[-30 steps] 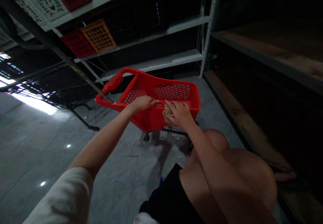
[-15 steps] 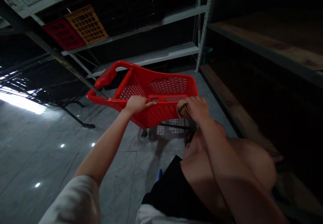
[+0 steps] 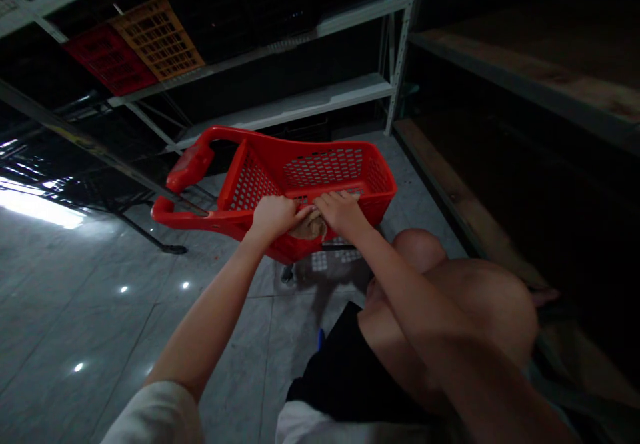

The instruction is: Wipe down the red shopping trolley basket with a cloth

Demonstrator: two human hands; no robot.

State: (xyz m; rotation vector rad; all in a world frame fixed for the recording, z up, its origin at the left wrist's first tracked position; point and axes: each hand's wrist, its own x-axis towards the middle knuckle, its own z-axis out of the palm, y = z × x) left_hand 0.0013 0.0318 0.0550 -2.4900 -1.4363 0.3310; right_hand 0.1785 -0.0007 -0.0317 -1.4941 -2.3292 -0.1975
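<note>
A red plastic shopping cart stands in front of my knees, its handle end toward the left. My left hand is closed over the near rim of its basket. Close beside it, my right hand presses a crumpled tan cloth against the same rim, and the cloth hangs down over the outer side of the basket. The fingertips of both hands reach inside the rim, partly out of sight. No goods show in the part of the basket I can see.
Behind the cart runs a pale metal shelf rack holding a red crate and a yellow crate. Wooden-topped shelving lines the right side. A slanting metal bar crosses at left above the grey tiled floor.
My right hand has slid left along the near rim with the cloth, up to my left hand. My left hand stays gripped on the rim. The cart appears slightly shifted in view.
</note>
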